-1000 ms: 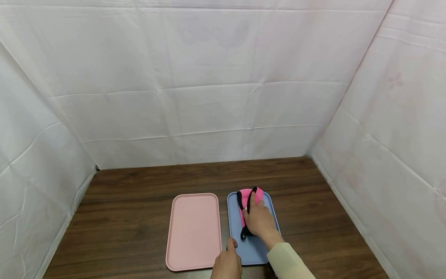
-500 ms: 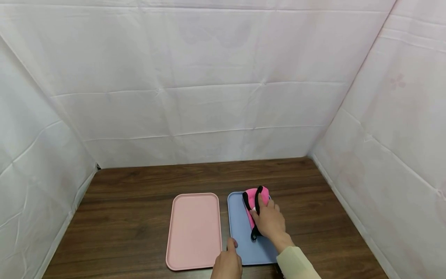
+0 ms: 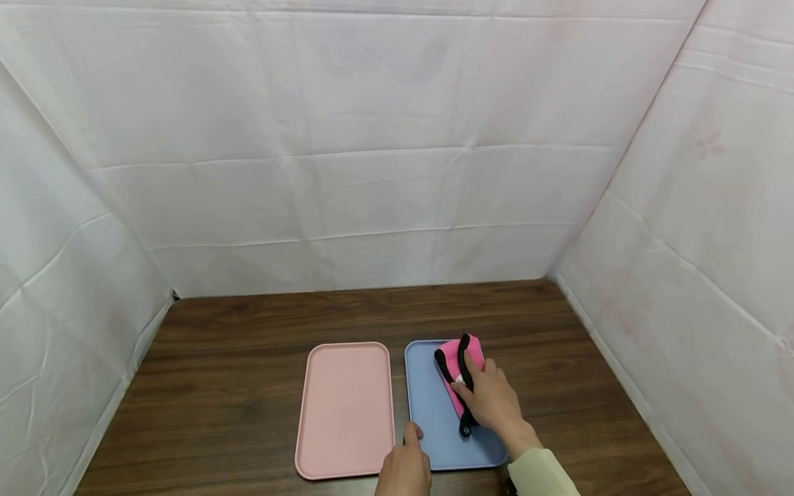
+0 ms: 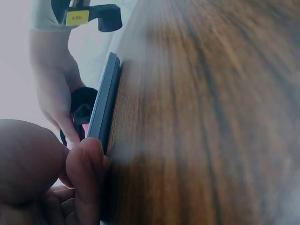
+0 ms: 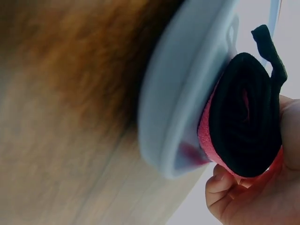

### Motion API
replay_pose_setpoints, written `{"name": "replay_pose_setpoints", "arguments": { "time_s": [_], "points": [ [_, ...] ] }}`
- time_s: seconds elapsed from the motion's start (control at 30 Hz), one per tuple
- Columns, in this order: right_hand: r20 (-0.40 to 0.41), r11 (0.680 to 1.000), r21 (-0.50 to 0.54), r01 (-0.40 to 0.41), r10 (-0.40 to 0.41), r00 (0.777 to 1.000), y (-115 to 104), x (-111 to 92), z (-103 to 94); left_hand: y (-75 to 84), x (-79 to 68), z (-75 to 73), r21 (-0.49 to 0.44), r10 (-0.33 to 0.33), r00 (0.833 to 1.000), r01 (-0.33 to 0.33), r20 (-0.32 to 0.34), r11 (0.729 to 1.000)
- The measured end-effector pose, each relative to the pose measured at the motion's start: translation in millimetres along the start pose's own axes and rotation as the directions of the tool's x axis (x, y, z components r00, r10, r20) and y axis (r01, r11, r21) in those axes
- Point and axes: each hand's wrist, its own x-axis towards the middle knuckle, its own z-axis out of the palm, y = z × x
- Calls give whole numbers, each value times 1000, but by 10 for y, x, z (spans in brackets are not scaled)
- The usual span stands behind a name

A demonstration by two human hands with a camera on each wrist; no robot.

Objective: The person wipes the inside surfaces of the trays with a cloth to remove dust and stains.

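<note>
My right hand point(image 3: 494, 401) grips a rolled pink cloth point(image 3: 451, 353) with black edging, its fingers around the far side and thumb on the near side. The cloth lies on the right half of a blue tray point(image 3: 425, 394), its far end over the tray's far right corner. In the right wrist view the black-edged end of the roll point(image 5: 241, 119) shows its layers, with a black loop point(image 5: 271, 51) sticking up. My left hand point(image 3: 404, 471) pinches the tray's near left corner; in the left wrist view its fingers point(image 4: 84, 161) meet the tray's rim point(image 4: 104, 105).
Left of the blue tray lies a pink tray point(image 3: 346, 412), a narrow gap between them. Both rest on a dark wooden table point(image 3: 236, 386). White cloth walls point(image 3: 372, 193) enclose its back and sides.
My right hand has slid the pink cloth to the right across the blue tray and a little toward me. The left hand and both trays have stayed in place.
</note>
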Motion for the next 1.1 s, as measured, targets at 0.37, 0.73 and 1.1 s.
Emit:
{"name": "replay_pose_setpoints", "arguments": {
  "time_s": [0.37, 0.73, 1.1],
  "points": [
    [27, 1000, -5, 4, -4, 1000, 118, -154, 19, -12, -11, 17, 15, -6, 1000, 6, -16, 1000],
    [30, 999, -11, 30, -30, 999, 171, -325, 0, -2, -18, 5, 20, -2, 1000, 3, -2, 1000],
    [31, 999, 5, 50, -50, 998, 177, -481, -20, -13, -25, 6, 47, 31, 999, -30, -17, 998]
  ]
}}
